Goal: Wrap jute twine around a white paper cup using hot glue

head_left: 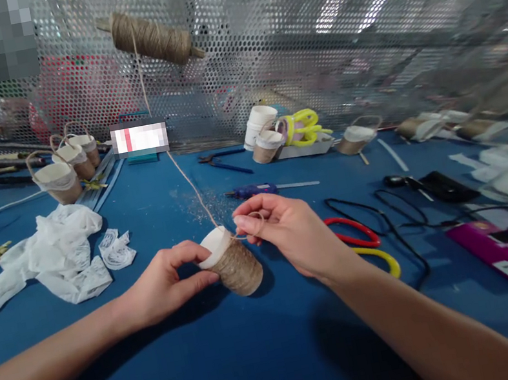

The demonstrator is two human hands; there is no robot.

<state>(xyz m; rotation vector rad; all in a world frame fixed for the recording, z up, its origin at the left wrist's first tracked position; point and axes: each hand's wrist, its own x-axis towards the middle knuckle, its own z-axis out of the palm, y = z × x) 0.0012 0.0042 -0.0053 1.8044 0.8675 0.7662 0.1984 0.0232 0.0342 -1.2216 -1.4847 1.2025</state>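
Observation:
A white paper cup wrapped in brown twine is tilted above the blue table. My left hand grips its rim, fingers inside and thumb outside. At the cup's far right edge, my right hand pinches a small loop of twine. From the cup, a twine strand runs up to a twine spool hanging on a rod by the perforated metal panel. Just beyond my right hand lies a blue glue gun with a clear glue stick in its back.
White lace fabric lies to the left, below several small handled buckets. Pliers, stacked white cups and yellow tubing sit at the back. Scissors with red and yellow handles, black cables and a purple box lie right.

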